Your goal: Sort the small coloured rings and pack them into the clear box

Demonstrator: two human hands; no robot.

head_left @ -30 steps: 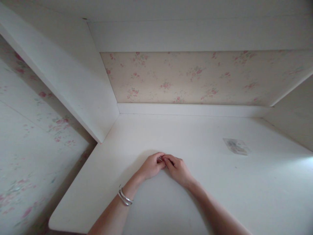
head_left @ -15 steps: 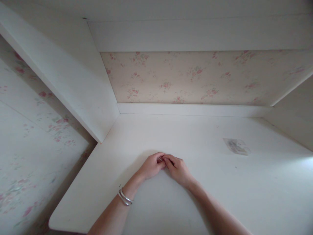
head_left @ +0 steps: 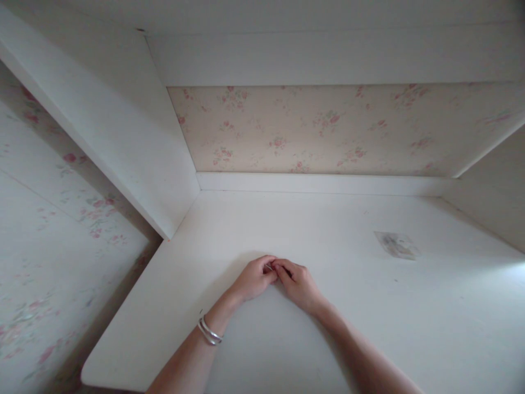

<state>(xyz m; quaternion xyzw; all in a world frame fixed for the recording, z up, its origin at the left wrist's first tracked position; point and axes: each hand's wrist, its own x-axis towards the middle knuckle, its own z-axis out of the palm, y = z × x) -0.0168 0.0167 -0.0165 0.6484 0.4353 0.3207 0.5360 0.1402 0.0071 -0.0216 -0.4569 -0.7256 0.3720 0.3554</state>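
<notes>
Both hands meet at the fingertips over the white desktop (head_left: 262, 224). My left hand (head_left: 255, 278) is closed in a pinch, with a silver bangle (head_left: 210, 331) on that wrist. Pressed against its fingertips, my right hand (head_left: 297, 282) is closed too. A tiny thin pale piece (head_left: 268, 267) shows between the left thumb and fingers; it is too small and too covered to name. To the right lies a small clear plastic bag (head_left: 397, 245) with little greyish contents I cannot make out.
A white side panel (head_left: 123, 131) rises at the left and a low white ledge (head_left: 320, 182) runs along the back. Floral wallpaper (head_left: 279, 131) covers the wall behind. The desk's rounded left corner (head_left: 88, 372) is at the front. A small dark speck (head_left: 396, 280) lies below the bag.
</notes>
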